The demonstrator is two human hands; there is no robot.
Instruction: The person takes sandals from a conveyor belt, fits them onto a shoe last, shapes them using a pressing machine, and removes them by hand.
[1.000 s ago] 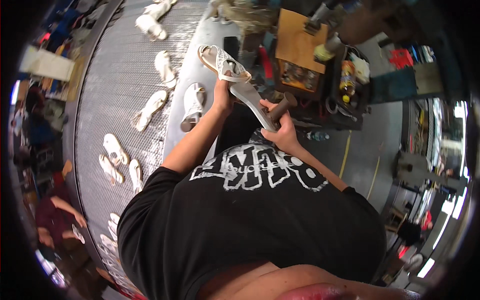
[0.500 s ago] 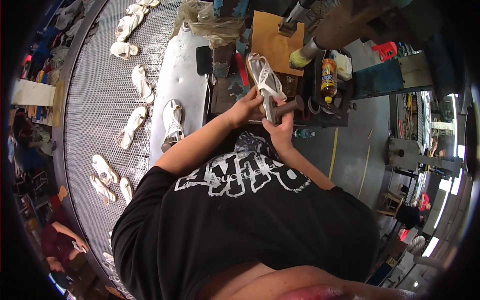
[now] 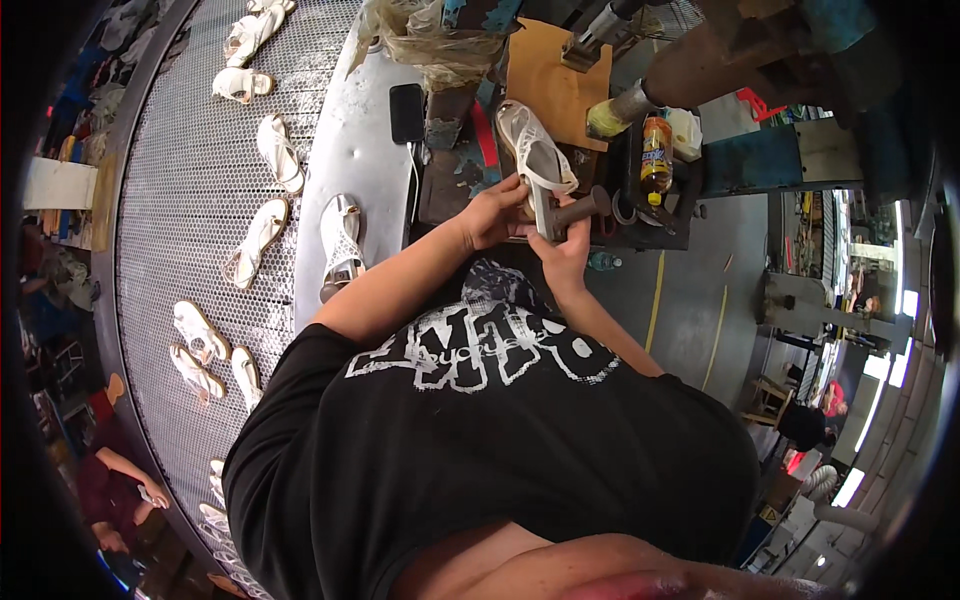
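In the head view, the left hand (image 3: 497,216) and the right hand (image 3: 563,258) are close together in front of the person's chest, both on one white strappy sandal (image 3: 541,157) and the grey bar-like form (image 3: 543,212) at its heel end. The sandal is held in the air, its toe pointing away from the body, near the lower edge of a brown board (image 3: 555,90). The left fingers are curled closed against the left side of the sandal's heel end and the form. The right fingers are closed about the lower part of the form, just below a brown cylindrical stub (image 3: 582,209) that juts out to the right; the exact place of each fingertip is hidden.

To the left, a metal worktop (image 3: 365,135) carries a second white sandal (image 3: 342,235), a black phone (image 3: 407,113) and a white cable (image 3: 415,180) running down from it. Crumpled clear plastic sheeting (image 3: 425,45) lies at the far end. Beyond the worktop, a perforated metal surface (image 3: 200,150) bears more white sandals (image 3: 262,240), spaced out along it.

To the right of the board, a bottle with a yellow cap (image 3: 656,160) lies in a black tray (image 3: 678,205). At the lower left, a co-worker in a dark red top (image 3: 115,485) holds something whitish.
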